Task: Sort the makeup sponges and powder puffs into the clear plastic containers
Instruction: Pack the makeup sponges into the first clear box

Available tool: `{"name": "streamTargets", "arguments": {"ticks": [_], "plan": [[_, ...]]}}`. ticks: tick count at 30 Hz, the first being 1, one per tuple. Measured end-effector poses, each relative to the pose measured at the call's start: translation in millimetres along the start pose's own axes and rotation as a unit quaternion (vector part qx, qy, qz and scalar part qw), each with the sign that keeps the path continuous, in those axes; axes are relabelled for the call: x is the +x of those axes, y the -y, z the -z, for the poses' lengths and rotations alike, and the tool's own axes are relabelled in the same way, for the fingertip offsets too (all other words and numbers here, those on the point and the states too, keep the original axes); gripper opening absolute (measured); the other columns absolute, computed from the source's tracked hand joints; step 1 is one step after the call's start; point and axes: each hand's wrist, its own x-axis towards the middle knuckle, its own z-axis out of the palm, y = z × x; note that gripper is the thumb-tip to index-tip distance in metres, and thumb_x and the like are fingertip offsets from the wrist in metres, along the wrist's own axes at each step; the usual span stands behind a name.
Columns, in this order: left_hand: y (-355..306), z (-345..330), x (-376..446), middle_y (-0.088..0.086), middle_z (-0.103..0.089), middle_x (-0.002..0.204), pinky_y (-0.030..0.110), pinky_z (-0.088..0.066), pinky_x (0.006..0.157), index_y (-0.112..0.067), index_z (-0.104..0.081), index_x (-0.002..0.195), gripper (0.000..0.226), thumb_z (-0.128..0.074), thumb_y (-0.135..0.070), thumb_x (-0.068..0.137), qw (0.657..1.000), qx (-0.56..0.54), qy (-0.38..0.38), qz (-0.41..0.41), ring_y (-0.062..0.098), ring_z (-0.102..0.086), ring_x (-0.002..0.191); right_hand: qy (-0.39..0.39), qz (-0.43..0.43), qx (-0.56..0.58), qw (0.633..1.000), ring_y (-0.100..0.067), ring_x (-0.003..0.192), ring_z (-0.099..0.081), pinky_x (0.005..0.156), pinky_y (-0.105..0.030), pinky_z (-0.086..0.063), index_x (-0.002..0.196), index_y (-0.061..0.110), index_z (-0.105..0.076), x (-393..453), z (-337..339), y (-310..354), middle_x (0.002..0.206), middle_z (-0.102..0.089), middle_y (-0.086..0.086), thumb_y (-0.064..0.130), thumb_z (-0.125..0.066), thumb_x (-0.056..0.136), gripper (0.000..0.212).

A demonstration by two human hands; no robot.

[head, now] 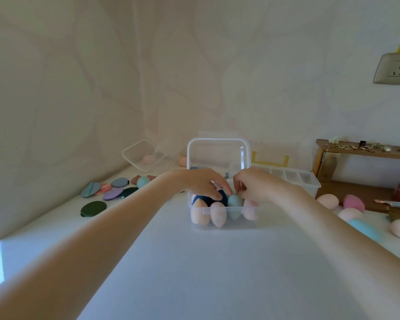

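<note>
- While both hands work inside the clear box (224,221) at table centre, the step in hand looks like packing sponges into it: left hand (202,184) lies over a dark navy sponge (208,199), fingers stretched and lightly bent, pressing it down; can't tell if it actually grips.
- Right hand (252,184) has fingers curled, tips pinched at the top of a teal sponge (234,205), seems to be seating it upright betw. its neighbours.
- Box contents seen thru front wall: 3 pale pink sponges, e.g. one (218,217), + 1 teal + 1 navy = 5 visible; more may hide behind. Lid (218,153) stands open at the back.
- Next move, my guess: let go once teal sits snug, then reach R for loose sponges. Front row looks tight, so next one prob. needs a gap farther back.
- Loose on R side of table (194,273): approx. 5 sponges — 3 pale pink, 1 deep pink (353,202), 1 light blue (365,228).
- L side: flat puffs, approx. 7 — blurry pile, count unsure — incl. dark green puff (93,208), plus a teal sponge (143,182).
- Other containers: tilted clear tub (140,158) back L w/ 1 pink sponge inside; divided tray (293,176) back R.
</note>
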Motion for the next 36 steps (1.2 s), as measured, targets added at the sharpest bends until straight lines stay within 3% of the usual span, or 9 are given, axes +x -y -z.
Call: {"name": "streamTargets", "arguments": {"ticks": [8,11,14,17,20,22,24,28,36], "plan": [[54.4,18.1,-35.3,-0.013,-0.068,0.089,0.018,-0.048,0.09,-0.031,-0.072,0.082,0.029,-0.056,-0.008,0.088,0.965,-0.087,-0.239,0.07,0.015,-0.064,0.095,-0.077,0.096,0.138,0.983,-0.018,0.077,-0.054,0.065,-0.024,-0.041,0.078,0.017,-0.06,19.8,9.5,59.1,0.074,-0.056,0.004,0.009,-0.053,0.087,0.014],[78.4,20.9,-56.8,-0.001,-0.07,0.103,0.022,-0.046,0.091,-0.02,-0.075,0.09,0.024,-0.055,-0.007,0.088,0.954,-0.102,-0.26,0.111,0.017,-0.062,0.105,-0.057,0.121,0.16,0.978,-0.02,0.079,-0.054,0.072,-0.028,-0.044,0.083,0.01,-0.061,35.6,1.2,92.5,0.084,-0.059,-0.003,0.011,-0.052,0.089,0.011],[98.8,20.7,-74.6,0.004,-0.07,0.103,0.024,-0.044,0.085,-0.011,-0.074,0.094,0.02,-0.054,-0.007,0.089,0.948,-0.101,-0.27,0.135,0.017,-0.06,0.096,0.027,0.113,0.104,0.988,-0.02,0.07,-0.042,0.059,-0.025,-0.034,0.073,0.009,-0.053,60.8,-21.0,126.1,0.074,-0.048,-0.002,0.008,-0.044,0.092,0.021],[118.6,19.6,-82.2,0.002,-0.067,0.112,0.029,-0.045,0.089,-0.015,-0.073,0.097,0.024,-0.05,-0.012,0.091,0.948,-0.046,-0.254,0.186,0.02,-0.059,0.1,0.1,0.079,0.021,0.992,-0.022,0.082,-0.038,0.06,-0.026,-0.033,0.096,-0.004,-0.052,84.5,-46.6,151.1,0.116,-0.045,-0.014,0.004,-0.039,0.092,0.016],[133.0,15.4,-85.0,0.0,-0.064,0.119,0.012,-0.043,0.072,-0.017,-0.072,0.103,0.03,-0.047,-0.007,0.09,0.946,-0.004,-0.244,0.212,0.02,-0.058,0.095,0.133,0.037,-0.012,0.99,-0.025,0.08,-0.04,0.055,-0.025,-0.033,0.082,0.005,-0.045,97.9,-65.6,161.6,0.114,-0.034,-0.012,0.006,-0.039,0.092,0.012],[136.2,14.5,-83.7,0.001,-0.065,0.119,0.001,-0.037,0.057,-0.017,-0.072,0.105,0.033,-0.045,-0.006,0.09,0.943,0.008,-0.257,0.21,0.016,-0.054,0.089,0.118,0.036,0.004,0.992,-0.028,0.095,-0.048,0.072,-0.031,-0.043,0.11,0.004,-0.052,102.5,-71.3,162.7,0.126,-0.037,-0.013,0.004,-0.04,0.092,0.021],[134.4,15.5,-81.2,0.001,-0.064,0.122,0.001,-0.036,0.06,-0.017,-0.072,0.105,0.034,-0.043,-0.007,0.092,0.939,0.005,-0.277,0.204,0.019,-0.058,0.093,0.059,0.04,0.027,0.997,-0.031,0.101,-0.048,0.081,-0.036,-0.042,0.126,0.01,-0.048,100.8,-62.5,161.3,0.132,-0.037,-0.015,0.002,-0.041,0.093,0.035],[120.3,16.4,-67.8,0.0,-0.065,0.103,0.007,-0.037,0.055,-0.013,-0.071,0.104,0.032,-0.042,-0.007,0.093,0.936,-0.046,-0.304,0.172,0.015,-0.052,0.072,-0.022,0.073,0.097,0.992,-0.025,0.083,-0.05,0.065,-0.029,-0.039,0.101,0.014,-0.057,89.3,-11.3,139.4,0.099,-0.055,-0.012,0.003,-0.048,0.088,0.018],[54.2,-1.2,-24.6,0.004,-0.066,0.097,0.013,-0.048,0.074,-0.01,-0.072,0.099,0.022,-0.052,-0.005,0.089,0.957,-0.097,-0.272,0.008,0.017,-0.061,0.091,0.131,-0.055,0.217,0.966,-0.022,0.064,-0.063,0.063,-0.027,-0.054,0.106,0.001,-0.049,35.7,41.8,41.2,0.078,-0.065,-0.014,0.003,-0.055,0.092,0.015]]}}
